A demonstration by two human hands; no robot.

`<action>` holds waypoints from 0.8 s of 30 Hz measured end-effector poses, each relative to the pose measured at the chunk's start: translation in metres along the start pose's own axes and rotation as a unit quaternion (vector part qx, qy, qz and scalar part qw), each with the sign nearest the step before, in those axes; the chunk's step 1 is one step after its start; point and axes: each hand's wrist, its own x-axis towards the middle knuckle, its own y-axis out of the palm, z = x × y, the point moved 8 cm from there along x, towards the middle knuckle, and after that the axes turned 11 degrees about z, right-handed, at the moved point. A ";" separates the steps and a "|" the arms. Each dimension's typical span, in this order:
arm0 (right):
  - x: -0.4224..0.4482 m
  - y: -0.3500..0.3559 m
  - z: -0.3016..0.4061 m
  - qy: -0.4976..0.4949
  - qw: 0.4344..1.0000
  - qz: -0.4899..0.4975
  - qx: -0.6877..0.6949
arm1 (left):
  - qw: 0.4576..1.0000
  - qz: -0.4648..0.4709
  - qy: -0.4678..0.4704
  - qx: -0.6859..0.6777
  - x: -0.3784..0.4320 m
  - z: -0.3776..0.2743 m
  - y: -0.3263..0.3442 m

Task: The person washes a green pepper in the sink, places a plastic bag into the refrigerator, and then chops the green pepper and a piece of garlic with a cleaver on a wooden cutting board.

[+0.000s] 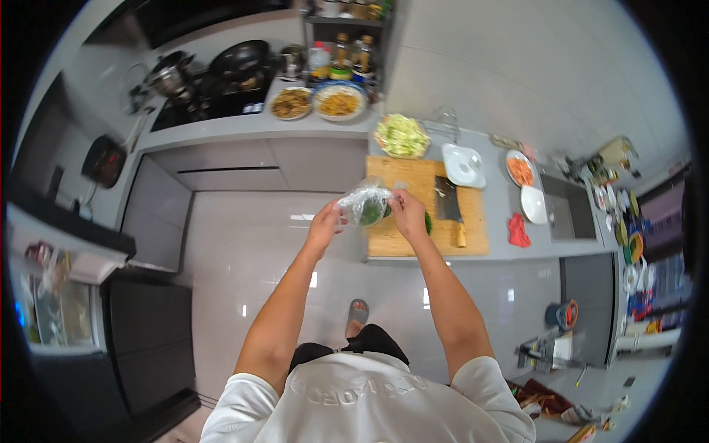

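Between both hands hangs a clear plastic bag (370, 206) with something green inside, perhaps a vegetable. My left hand (325, 224) grips the bag's left side, out over the floor. My right hand (409, 213) pinches its right side above the wooden cutting board (388, 243). A cleaver (450, 202) with a wooden handle lies on the board, right of my right hand, and small pale bits cling to its blade. Some green vegetable (428, 223) shows beside my right wrist, mostly hidden by it.
A heaped plate of chopped pale-green vegetable (401, 135) stands behind the board. A white square dish (464, 165) overlaps its back right corner. Farther right are a plate of orange pieces (519, 169), a white bowl (533, 205), a red cloth (519, 230) and a sink (570, 207).
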 end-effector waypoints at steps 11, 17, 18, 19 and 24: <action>-0.055 0.278 0.313 -0.150 0.960 0.208 0.116 | 0.923 -0.296 0.239 -0.056 -0.328 -0.058 -0.289; -0.112 0.427 0.479 -0.195 0.894 0.332 0.229 | 0.867 -0.392 0.304 0.043 -0.519 -0.103 -0.410; -0.126 0.445 0.511 -0.194 0.881 0.356 0.242 | 0.863 -0.384 0.329 0.014 -0.548 -0.114 -0.424; -0.137 0.463 0.537 -0.191 0.870 0.378 0.253 | 0.863 -0.407 0.296 0.039 -0.576 -0.121 -0.440; -0.163 0.521 0.683 -0.230 0.826 0.410 0.309 | 0.795 -0.431 0.411 0.115 -0.669 -0.193 -0.499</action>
